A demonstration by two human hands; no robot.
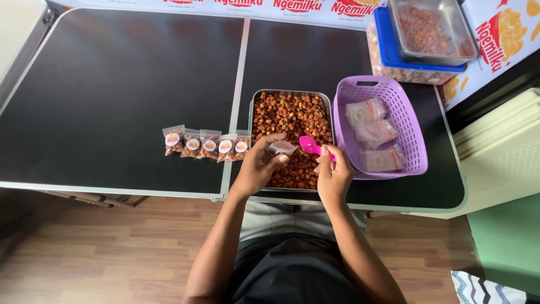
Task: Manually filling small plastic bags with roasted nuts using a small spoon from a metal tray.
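1. Holding a small clear pouch (282,147) above the metal tray of nuts (291,115) near the tabletop's front edge, the left hand (257,166) pinches it.
2. The right hand (333,171) grips a pink spoon (310,146).
3. Filling seems underway; next calls for scooping steadily.
4. Filled packets (205,143) lie left; a purple basket (413,141) sits right.

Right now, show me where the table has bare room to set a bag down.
Widest bare patch: the left half of the table, behind and left of the row of filled bags. A smaller strip lies behind the tray, up to the far edge. Crowded: the right side, where tray, basket and stacked tubs sit close, and both hands work over the tray.
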